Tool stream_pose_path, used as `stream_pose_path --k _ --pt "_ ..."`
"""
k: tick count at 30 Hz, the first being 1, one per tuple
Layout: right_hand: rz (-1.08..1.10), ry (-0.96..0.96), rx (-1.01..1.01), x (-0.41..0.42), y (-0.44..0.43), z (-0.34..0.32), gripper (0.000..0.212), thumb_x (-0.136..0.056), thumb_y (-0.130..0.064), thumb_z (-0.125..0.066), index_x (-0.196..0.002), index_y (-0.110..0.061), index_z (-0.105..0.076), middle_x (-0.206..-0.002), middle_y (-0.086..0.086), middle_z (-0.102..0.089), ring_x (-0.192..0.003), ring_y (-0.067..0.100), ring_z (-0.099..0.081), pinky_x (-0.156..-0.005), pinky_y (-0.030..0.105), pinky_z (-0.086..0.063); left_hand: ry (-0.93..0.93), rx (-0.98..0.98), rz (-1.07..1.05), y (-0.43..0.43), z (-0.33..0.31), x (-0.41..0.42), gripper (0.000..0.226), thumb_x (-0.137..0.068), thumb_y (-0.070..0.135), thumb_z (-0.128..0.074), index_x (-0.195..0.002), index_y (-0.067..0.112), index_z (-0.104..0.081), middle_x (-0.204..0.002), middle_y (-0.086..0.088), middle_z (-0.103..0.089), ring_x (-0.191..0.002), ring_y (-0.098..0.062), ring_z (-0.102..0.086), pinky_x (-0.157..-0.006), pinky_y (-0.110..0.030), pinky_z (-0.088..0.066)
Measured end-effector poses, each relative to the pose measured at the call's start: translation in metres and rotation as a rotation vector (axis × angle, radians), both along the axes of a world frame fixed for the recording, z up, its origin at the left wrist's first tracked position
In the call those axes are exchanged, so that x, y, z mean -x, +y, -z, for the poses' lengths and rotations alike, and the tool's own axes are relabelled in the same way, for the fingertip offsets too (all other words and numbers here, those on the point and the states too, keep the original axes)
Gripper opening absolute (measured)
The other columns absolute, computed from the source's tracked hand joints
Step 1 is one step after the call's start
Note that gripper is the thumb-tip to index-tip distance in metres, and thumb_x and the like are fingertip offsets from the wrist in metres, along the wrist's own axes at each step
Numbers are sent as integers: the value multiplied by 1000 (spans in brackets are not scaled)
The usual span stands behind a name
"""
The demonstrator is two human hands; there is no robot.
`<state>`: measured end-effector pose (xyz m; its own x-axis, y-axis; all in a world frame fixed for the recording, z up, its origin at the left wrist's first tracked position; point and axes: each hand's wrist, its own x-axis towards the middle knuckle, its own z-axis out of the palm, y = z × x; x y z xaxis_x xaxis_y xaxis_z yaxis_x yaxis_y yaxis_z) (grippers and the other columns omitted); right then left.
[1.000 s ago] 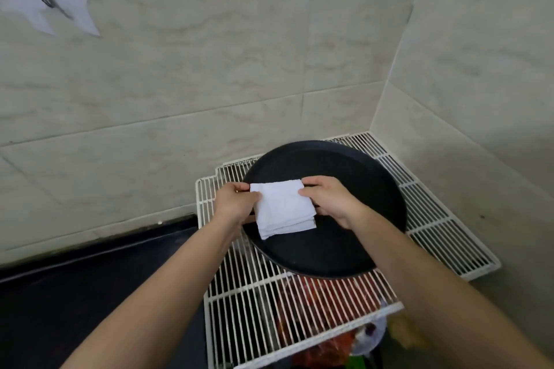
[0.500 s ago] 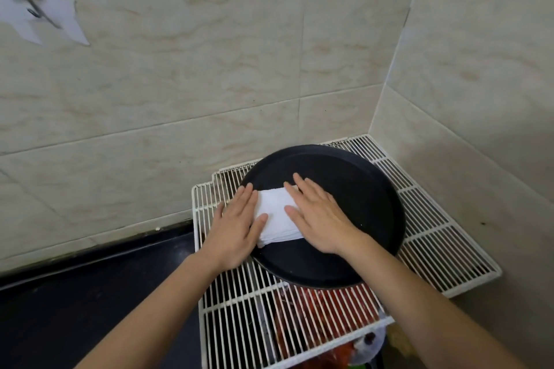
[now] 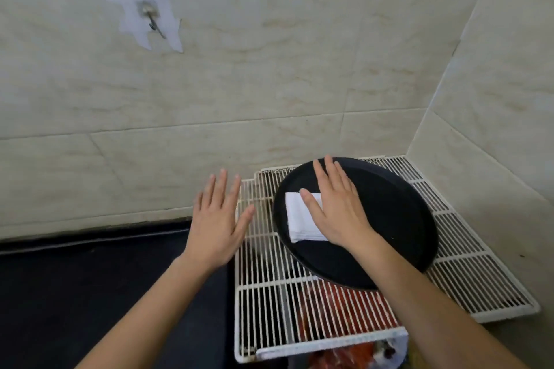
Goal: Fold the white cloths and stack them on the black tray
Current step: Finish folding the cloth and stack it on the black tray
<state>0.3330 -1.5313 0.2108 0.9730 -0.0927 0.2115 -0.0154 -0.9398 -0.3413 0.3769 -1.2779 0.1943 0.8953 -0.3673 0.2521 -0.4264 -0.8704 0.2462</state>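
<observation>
A: Materials first, quick.

B: White cloth [image 3: 301,219]: soft fabric, folded into a small thick rectangle, layered edges showing along its near side. Black tray [image 3: 395,219]: round, matte, with a low raised rim. It sits on a white wire rack [image 3: 467,266] of thin parallel bars in a corner of glossy beige marbled wall tiles.

A: Right hand?

B: Right hand [image 3: 338,207] is flat, palm down, forearm coming in from the lower right. Its fingers [image 3: 329,172] are straight and close together, pointing away toward the wall, with the thumb spread left. Nothing gripped.

A: Left?

B: Left hand [image 3: 217,222] is flat too, palm down, fingers [image 3: 221,186] straight and slightly fanned, thumb out to the right. It hovers over the rack's left edge and the dark counter [image 3: 75,293], holding nothing, off the tray.

A: Cloth versus fingers?

B: On the tray's left part, under the right palm and thumb. The thumb lies across its top and the palm covers its right side. The right fingertips reach past it over bare tray near the far rim. It is well right of the left fingertips, apart from that hand.

A: Anything else?

B: Metal hook [image 3: 150,13] on the wall over pale tape marks. Something red [image 3: 344,302] shows under the rack; I cannot tell what.
</observation>
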Motion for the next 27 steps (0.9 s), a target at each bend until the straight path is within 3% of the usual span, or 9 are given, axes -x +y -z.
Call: stream_pose_path --k 5,11,23,27 --pt "-226 -88 25 -26 102 0 80 -98 -68 -25 -159 -26 3 -165 6 19 -152 24 19 -122 42 7 -99 -54 -330 105 -1 42 78 -93 65 -26 -157 20 -20 -165 -14 -7 -152 -34 -4 -117 -58 -17" --pt "-519 -120 63 -19 255 13 84 -96 -70 -27 -159 -28 9 -164 5 26 -150 25 25 -123 46 6 -83 -109 -673 246 11 116 82 -91 69 -24 -158 24 -13 -166 -12 2 -152 -34 4 -117 -63 -13" --pt "-768 -79 61 67 597 50 81 -98 -64 -32 -159 -25 7 -164 6 24 -152 26 20 -124 46 3 27 -124 -997 566 38 295 81 -90 74 -17 -158 30 -10 -166 -7 6 -152 -34 7 -118 -63 -12" --pt "-886 -2 92 104 716 65 82 -99 -62 -33 -159 -25 8 -163 7 27 -152 28 19 -124 48 0 105 -137 -1114 672 47 355 83 -89 76 -9 -158 31 -3 -164 -5 18 -152 -33 10 -118 -63 -11"
